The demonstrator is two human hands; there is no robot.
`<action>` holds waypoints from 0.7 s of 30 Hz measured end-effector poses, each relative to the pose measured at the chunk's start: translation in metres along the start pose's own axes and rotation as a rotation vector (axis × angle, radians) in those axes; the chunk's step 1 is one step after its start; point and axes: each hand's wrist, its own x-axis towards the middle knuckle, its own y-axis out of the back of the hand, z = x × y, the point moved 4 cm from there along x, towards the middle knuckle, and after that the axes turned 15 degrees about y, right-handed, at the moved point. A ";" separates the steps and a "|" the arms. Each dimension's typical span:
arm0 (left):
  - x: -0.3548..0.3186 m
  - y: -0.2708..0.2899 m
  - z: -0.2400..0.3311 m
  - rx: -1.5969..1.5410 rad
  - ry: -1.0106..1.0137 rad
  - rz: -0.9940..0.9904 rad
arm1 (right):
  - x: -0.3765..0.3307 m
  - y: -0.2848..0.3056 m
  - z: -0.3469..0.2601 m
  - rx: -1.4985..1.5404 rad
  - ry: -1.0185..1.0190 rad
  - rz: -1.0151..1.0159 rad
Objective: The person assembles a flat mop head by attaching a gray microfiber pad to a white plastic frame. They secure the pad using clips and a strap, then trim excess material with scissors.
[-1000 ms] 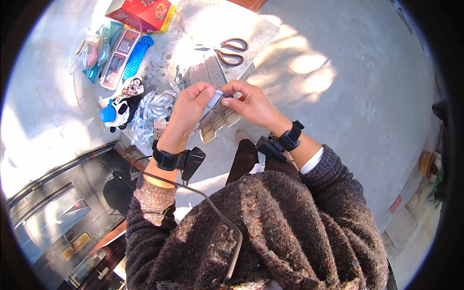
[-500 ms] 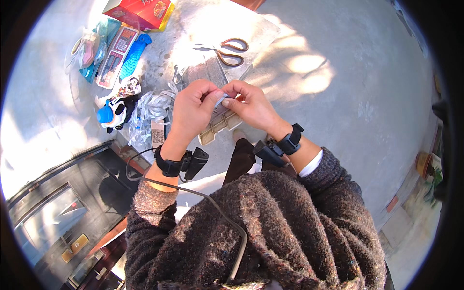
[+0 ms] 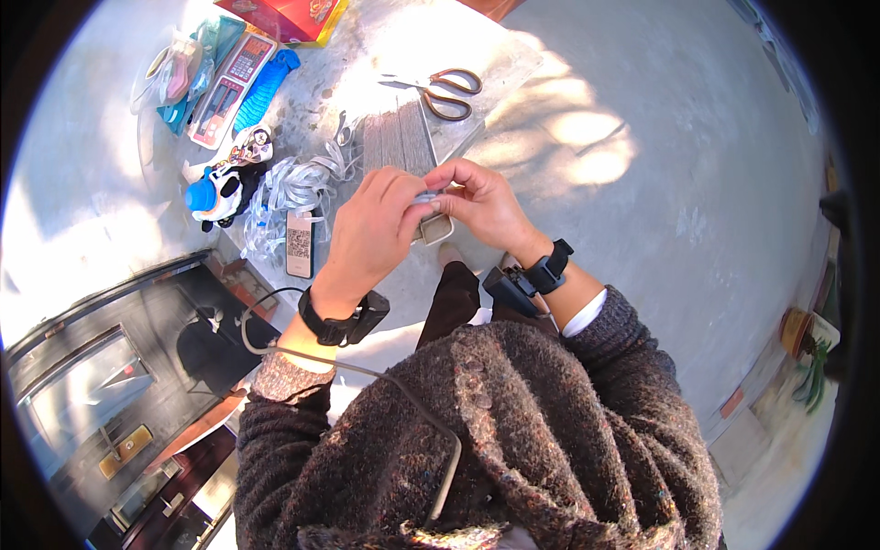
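My left hand [image 3: 374, 227] and my right hand [image 3: 488, 209] meet fingertip to fingertip, both closed in a pinch. Between them is a small pale bluish-white strip [image 3: 425, 197], mostly covered by the fingers. Its far side and ends are hidden. Beneath the hands lies a grey grooved board [image 3: 394, 137] with a beige frame edge [image 3: 438, 229]. To the left of my left hand is a tangled heap of shiny white ribbon [image 3: 307, 188]. Beyond the hands, scissors [image 3: 449, 94] with dark looped handles rest with their handles spread apart.
A phone [image 3: 299, 246] showing a square code lies by the ribbon. Farther left are a panda toy with a blue cap [image 3: 215, 194], a scale [image 3: 232, 92], a blue bundle [image 3: 266, 89] and plastic bags [image 3: 179, 69]. A red box [image 3: 291, 20] stands at the back.
My left hand has turned and shifted slightly down and right, its back now covering more of the beige frame. Both hands keep pinching the strip. The phone shows more fully.
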 end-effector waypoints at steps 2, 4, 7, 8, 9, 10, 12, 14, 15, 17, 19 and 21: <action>-0.005 0.003 -0.003 -0.011 0.061 -0.003 | 0.003 -0.002 0.000 -0.003 0.016 -0.006; -0.009 0.007 -0.005 0.026 0.136 0.005 | 0.008 -0.008 -0.002 -0.020 0.047 -0.042; -0.007 0.015 -0.004 0.053 0.052 0.122 | 0.015 -0.008 -0.011 0.033 0.052 -0.096; -0.004 0.018 -0.005 0.057 0.032 0.125 | 0.015 -0.008 -0.017 0.035 0.112 -0.145; -0.002 0.022 -0.007 0.059 0.016 0.126 | 0.011 -0.007 -0.024 0.013 0.134 -0.175; 0.000 0.025 -0.008 0.062 0.003 0.130 | 0.010 -0.007 -0.029 0.004 0.185 -0.213; 0.003 0.029 -0.009 0.071 0.009 0.137 | 0.014 -0.008 -0.033 -0.244 0.280 -0.295; 0.006 0.030 -0.008 0.053 0.005 0.119 | 0.017 -0.011 -0.034 -0.542 0.415 -0.283; 0.009 0.030 -0.008 0.036 0.001 0.109 | 0.020 -0.014 -0.032 -0.518 0.427 -0.266; 0.011 0.032 -0.007 0.012 -0.006 0.069 | 0.026 -0.017 -0.029 -0.497 0.453 -0.229; 0.011 0.038 -0.008 -0.001 -0.009 0.015 | 0.028 -0.017 -0.032 -0.488 0.470 -0.213; 0.004 0.049 -0.008 0.041 0.013 0.034 | 0.031 -0.017 -0.037 -0.495 0.446 -0.200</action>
